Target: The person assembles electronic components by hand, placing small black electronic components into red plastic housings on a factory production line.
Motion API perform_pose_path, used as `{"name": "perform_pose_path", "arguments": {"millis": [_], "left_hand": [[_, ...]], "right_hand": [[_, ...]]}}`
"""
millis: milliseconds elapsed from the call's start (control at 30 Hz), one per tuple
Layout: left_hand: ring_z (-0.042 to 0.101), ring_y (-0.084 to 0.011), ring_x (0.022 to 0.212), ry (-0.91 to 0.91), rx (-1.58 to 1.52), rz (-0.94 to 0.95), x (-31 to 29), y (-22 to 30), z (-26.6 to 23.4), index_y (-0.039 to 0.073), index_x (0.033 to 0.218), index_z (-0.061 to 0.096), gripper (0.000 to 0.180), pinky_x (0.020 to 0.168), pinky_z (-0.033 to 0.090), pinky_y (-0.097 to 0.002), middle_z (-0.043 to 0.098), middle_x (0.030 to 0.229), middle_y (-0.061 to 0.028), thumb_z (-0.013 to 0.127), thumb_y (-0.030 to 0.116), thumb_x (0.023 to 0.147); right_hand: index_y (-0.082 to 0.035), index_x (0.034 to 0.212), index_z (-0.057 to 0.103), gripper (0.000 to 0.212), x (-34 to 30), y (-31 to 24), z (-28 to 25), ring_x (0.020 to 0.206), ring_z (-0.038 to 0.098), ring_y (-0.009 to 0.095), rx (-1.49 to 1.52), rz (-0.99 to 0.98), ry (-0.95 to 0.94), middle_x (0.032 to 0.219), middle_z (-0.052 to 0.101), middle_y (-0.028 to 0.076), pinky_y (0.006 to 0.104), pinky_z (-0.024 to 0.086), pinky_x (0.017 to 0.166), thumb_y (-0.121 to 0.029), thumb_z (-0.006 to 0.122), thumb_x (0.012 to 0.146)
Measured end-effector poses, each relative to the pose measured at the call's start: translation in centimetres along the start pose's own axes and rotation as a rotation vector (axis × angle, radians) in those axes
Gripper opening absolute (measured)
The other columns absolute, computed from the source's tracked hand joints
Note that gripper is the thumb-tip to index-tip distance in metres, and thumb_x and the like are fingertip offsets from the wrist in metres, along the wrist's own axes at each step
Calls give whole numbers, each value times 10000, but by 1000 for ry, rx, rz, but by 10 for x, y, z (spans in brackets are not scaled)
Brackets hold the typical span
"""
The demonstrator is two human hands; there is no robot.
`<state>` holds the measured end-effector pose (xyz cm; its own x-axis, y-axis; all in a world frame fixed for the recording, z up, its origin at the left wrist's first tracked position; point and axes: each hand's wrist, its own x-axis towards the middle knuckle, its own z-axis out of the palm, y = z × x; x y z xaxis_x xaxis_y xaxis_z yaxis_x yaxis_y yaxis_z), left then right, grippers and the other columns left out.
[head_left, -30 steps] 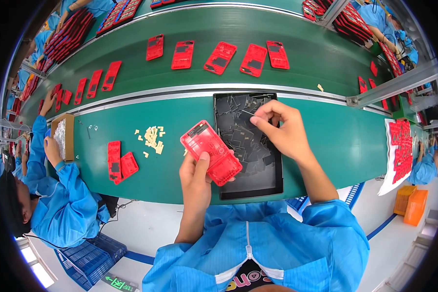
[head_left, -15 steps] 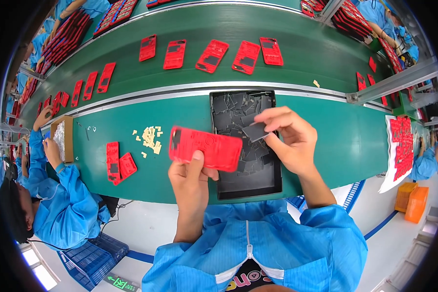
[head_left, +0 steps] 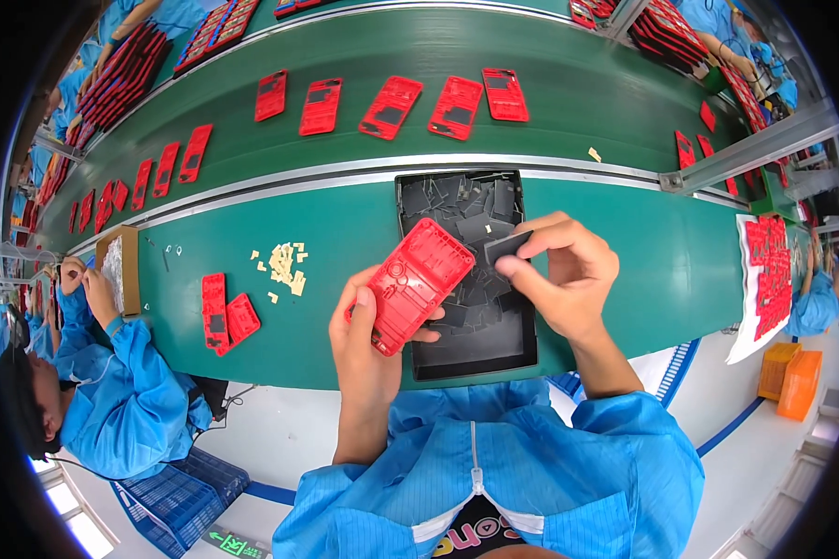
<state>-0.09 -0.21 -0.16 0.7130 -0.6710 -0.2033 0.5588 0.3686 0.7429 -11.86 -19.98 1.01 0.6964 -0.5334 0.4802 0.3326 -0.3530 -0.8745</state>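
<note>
My left hand [head_left: 365,337] is closed round a red plastic casing [head_left: 418,284], which tilts with its upper end to the right. Between thumb and fingers of my right hand [head_left: 569,275] is a thin dark grey pad [head_left: 506,246], just right of the casing's upper corner. Below both hands stands a black tray [head_left: 475,361] with many loose dark pads [head_left: 485,303] in it; the casing and left hand hide part of its left side. Left of my left hand, two more red casings [head_left: 214,312] lie partly overlapped on the green table.
Small cream-coloured pieces [head_left: 287,265] lie in a pile left of the tray. Beyond a metal rail, red casings [head_left: 319,107] lie along a green belt [head_left: 569,112]. A co-worker [head_left: 121,382] sits at left beside a cardboard box [head_left: 129,270]. A white sheet with red parts [head_left: 769,279] is at right.
My left hand has turned the casing from nearly level to steeply tilted. The right hand's pad has shifted slightly right and changed angle. Casings on the belt have moved a little left.
</note>
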Motion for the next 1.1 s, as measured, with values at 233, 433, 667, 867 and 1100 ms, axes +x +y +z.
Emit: {"name": "perform_pose_path", "arguments": {"millis": [233,433,667,867,1100], "left_hand": [[745,-255,882,23,154,1,-2,-4,1,-58,1292,542,365,694,630,-337,700,1142,-214,481,238,1087],[717,-247,1069,21,22,-39,-3,-7,-6,-50,1294,525,284,918,590,-371,716,1162,-202,563,16,1021],[703,-242,1113,22,81,23,-4,-11,4,-51,1346,462,382,966,573,-367,702,1211,-239,574,-71,981],[689,-237,1148,22,170,79,-3,-12,7,-55,1418,422,467,993,554,-345,683,1253,-253,571,-83,976],[680,-240,1163,17,152,103,-3,-11,8,-54,1407,427,444,993,552,-344,676,1262,-260,565,-78,986]], "right_hand": [[27,1039,660,239,5,-4,5,873,699,205,303,61,29,1054,561,98,288,588,729,190,620,868],[53,1125,651,253,5,-25,6,862,724,162,232,380,-7,1017,631,117,263,608,707,154,659,893],[72,1054,699,137,-8,-23,24,964,757,242,270,419,5,1067,689,150,284,624,732,112,661,928],[47,1069,706,131,-15,-25,32,870,759,195,240,497,38,966,679,93,238,570,631,67,683,942],[83,1056,692,128,-22,-24,50,835,768,233,271,576,129,913,679,126,223,550,550,89,683,928]]}}
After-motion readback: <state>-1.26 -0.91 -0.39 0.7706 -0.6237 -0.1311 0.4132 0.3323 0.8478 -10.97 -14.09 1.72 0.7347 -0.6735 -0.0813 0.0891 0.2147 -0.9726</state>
